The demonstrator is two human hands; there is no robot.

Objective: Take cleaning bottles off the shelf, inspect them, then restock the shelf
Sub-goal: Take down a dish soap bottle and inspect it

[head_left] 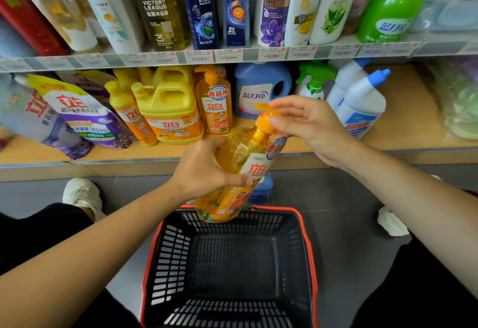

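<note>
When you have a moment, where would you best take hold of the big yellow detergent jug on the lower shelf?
Take the yellow detergent jug by its moulded top handle, coming from the front and hooking fingers through the opening. The body is wide, and pump bottles crowd both sides.

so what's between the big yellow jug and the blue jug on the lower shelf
A shelved orange pump bottle, upright, between the yellow jug and blue jug, in the head view.
</note>
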